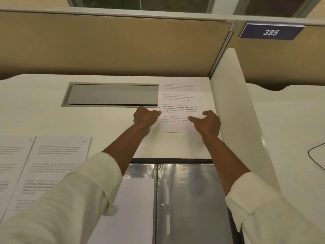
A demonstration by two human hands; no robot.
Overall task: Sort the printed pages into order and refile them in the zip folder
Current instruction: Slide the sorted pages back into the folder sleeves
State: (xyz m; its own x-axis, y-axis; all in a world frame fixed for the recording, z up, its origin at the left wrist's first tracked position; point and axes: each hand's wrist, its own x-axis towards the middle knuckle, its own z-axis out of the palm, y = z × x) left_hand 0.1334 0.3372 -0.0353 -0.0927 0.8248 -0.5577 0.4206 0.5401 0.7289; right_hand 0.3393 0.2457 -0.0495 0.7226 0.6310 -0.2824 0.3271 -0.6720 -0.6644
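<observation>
Page (pixel 179 95) sits between both hands: left hand (pixel 146 117) pinches its left edge, right hand (pixel 209 123) curls over the right edge, pinch unclear. Best lift both edges level, no creasing; zip folder (pixel 193 191) lies open under the forearms.

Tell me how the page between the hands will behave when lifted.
The printed page seems one thin sheet, probably floppy and light. Left hand and right hand hold opposite edges, which should limit sagging. It likely slides on the smooth desk.

Loose cream shirt sleeves (pixel 58 205) with buttoned cuffs (pixel 112 189)
</observation>
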